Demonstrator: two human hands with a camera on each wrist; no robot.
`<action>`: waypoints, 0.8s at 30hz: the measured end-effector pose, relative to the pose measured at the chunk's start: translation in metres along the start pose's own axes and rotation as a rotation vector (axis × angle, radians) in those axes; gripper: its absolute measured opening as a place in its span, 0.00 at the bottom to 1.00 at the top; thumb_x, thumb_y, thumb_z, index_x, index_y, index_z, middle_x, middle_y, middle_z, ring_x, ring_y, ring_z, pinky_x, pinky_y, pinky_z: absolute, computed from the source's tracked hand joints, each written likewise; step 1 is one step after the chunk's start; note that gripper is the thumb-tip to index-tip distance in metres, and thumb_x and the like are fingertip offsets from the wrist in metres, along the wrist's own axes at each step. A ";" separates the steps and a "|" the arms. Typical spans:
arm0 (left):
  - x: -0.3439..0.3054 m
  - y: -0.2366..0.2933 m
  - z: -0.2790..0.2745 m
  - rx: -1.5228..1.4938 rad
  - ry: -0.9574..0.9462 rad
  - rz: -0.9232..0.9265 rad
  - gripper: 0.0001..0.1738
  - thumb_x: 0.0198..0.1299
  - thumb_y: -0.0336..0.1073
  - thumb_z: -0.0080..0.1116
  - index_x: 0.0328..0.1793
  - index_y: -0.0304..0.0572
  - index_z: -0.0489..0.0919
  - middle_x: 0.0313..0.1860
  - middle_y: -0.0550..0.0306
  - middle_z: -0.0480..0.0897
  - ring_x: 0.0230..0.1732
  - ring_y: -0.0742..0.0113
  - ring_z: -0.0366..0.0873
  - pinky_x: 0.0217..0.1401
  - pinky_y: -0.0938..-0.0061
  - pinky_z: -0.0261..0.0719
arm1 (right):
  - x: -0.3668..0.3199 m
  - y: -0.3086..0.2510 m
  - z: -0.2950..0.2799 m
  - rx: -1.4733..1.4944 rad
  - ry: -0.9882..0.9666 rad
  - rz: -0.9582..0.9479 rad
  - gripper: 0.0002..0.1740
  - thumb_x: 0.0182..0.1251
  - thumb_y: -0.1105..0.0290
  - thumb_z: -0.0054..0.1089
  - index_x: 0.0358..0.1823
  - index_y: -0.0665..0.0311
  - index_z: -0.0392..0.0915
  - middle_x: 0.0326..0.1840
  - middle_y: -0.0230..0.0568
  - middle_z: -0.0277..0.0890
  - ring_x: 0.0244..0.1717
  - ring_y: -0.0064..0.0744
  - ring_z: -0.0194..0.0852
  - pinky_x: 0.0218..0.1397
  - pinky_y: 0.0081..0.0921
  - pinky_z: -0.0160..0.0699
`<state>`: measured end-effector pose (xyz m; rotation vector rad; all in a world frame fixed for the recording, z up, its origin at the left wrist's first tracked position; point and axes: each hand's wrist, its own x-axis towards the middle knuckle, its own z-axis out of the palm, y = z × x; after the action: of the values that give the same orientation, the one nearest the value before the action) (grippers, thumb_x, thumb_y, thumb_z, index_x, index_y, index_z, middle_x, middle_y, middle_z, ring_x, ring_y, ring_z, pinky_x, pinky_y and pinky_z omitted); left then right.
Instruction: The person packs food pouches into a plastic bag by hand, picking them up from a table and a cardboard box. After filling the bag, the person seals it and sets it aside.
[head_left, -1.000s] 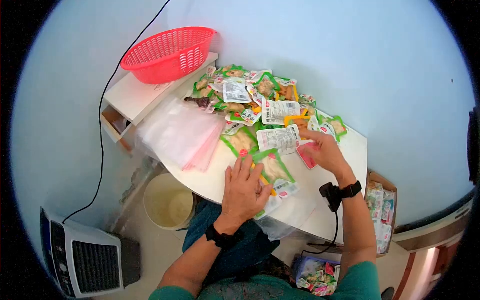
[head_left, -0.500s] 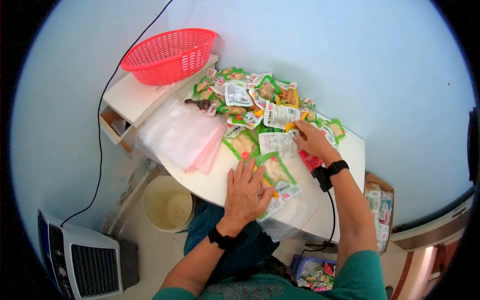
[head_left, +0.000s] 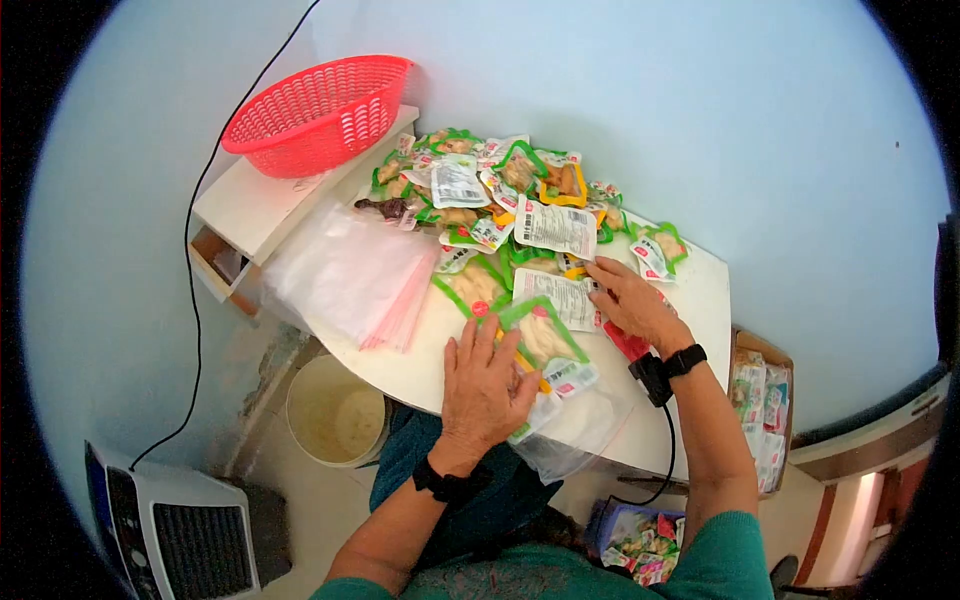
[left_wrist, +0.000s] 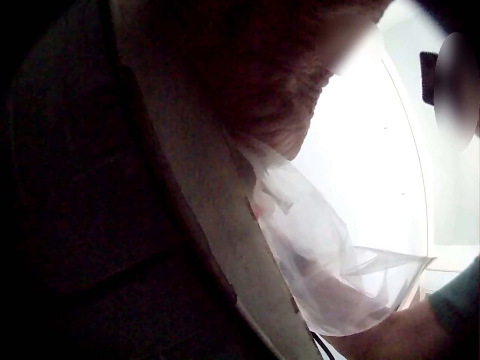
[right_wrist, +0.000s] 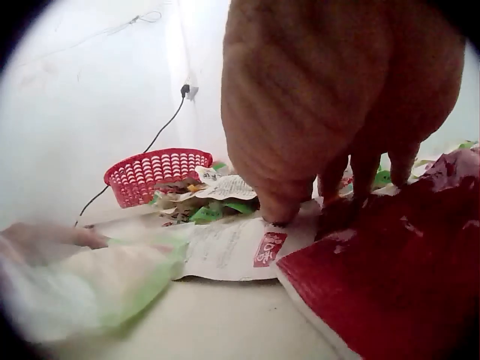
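My left hand (head_left: 485,385) rests with extended fingers on food packets at the table's front edge. Under and beside it lie a green-edged packet (head_left: 545,335) with pale contents and a clear plastic bag (head_left: 575,430), which hangs over the edge in the left wrist view. My right hand (head_left: 640,308) reaches into the pile, fingertips down among the packets. In the right wrist view its thumb touches a white printed packet (right_wrist: 225,251) with a red label. A red packet (right_wrist: 397,262) lies below the palm. No packet shows lifted in those fingers.
Many sealed packets (head_left: 460,180) are heaped at the back of the table. Stacked clear bags (head_left: 340,270) lie at left, by a red basket (head_left: 320,120) on a raised shelf. A bucket (head_left: 338,410) and boxes of packets (head_left: 760,400) stand on the floor.
My right hand has come down onto the packets and its wrist has turned. The orange-edged packet by its fingertips now shows less and sits further left. The left hand stays in place.
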<state>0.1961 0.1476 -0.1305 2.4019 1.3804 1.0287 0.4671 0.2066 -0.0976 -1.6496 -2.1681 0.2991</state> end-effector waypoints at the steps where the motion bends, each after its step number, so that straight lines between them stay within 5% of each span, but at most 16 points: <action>1: 0.000 0.000 0.000 -0.004 -0.003 0.001 0.32 0.55 0.47 0.64 0.64 0.39 0.75 0.71 0.38 0.67 0.72 0.37 0.61 0.72 0.39 0.56 | -0.002 -0.002 0.000 0.009 0.010 0.004 0.24 0.67 0.66 0.55 0.62 0.68 0.71 0.69 0.57 0.66 0.67 0.55 0.66 0.72 0.40 0.65; 13: 0.000 0.002 0.003 0.032 -0.032 -0.017 0.33 0.54 0.46 0.64 0.65 0.38 0.74 0.71 0.38 0.67 0.73 0.38 0.59 0.73 0.41 0.54 | -0.007 0.010 -0.008 0.207 -0.147 0.053 0.27 0.64 0.71 0.61 0.66 0.62 0.73 0.76 0.52 0.59 0.77 0.47 0.56 0.74 0.33 0.61; 19: 0.001 0.003 0.002 0.026 -0.031 -0.022 0.33 0.54 0.45 0.64 0.64 0.38 0.74 0.71 0.38 0.67 0.73 0.38 0.60 0.72 0.41 0.55 | -0.005 0.013 -0.010 0.270 -0.121 0.049 0.23 0.63 0.69 0.63 0.60 0.63 0.78 0.73 0.51 0.63 0.65 0.48 0.71 0.67 0.33 0.72; 22: 0.000 0.002 0.003 0.019 -0.026 -0.010 0.33 0.53 0.45 0.64 0.64 0.38 0.74 0.71 0.38 0.67 0.74 0.38 0.59 0.72 0.41 0.55 | 0.001 0.016 -0.018 0.444 -0.152 0.177 0.20 0.64 0.70 0.62 0.58 0.63 0.79 0.64 0.53 0.73 0.54 0.47 0.80 0.59 0.32 0.78; 24: 0.000 0.002 0.003 0.023 -0.033 -0.016 0.32 0.53 0.45 0.64 0.64 0.38 0.74 0.72 0.38 0.66 0.74 0.38 0.59 0.72 0.42 0.55 | 0.005 0.024 -0.020 0.283 0.016 0.047 0.17 0.64 0.71 0.60 0.54 0.66 0.81 0.50 0.54 0.82 0.45 0.44 0.83 0.50 0.33 0.81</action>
<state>0.1993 0.1474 -0.1318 2.4086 1.4058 0.9694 0.4957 0.2172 -0.0883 -1.5377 -1.9710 0.5756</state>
